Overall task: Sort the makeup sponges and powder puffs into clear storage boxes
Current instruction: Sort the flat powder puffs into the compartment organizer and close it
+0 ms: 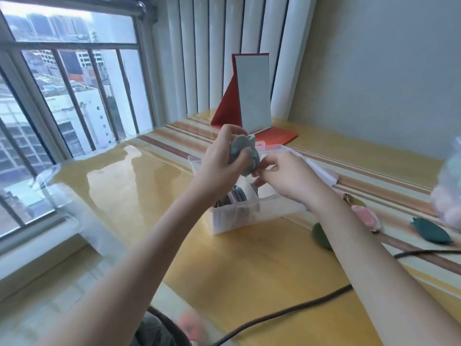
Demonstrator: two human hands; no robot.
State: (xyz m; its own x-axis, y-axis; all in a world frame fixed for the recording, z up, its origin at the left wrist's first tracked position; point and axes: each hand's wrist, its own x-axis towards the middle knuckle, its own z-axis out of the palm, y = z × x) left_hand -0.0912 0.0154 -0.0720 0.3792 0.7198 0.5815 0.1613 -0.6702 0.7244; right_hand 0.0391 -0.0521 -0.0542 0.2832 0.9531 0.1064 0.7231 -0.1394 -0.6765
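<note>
**Puffs held over box, one being picked from stack**

Nearest, dark cable across bench. Above clear storage box: left hand, fingers curled around grey powder puffs; right hand, fingers pinching stack's edge. Probably separating one puff. Next: lower it into a compartment, beside puffs standing inside. Loose green puff waiting at right.

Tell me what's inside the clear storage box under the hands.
The clear storage box holds powder puffs standing on edge, pink and grey ones. The left hand and right hand cover its far part, so that stays unknown.
</note>
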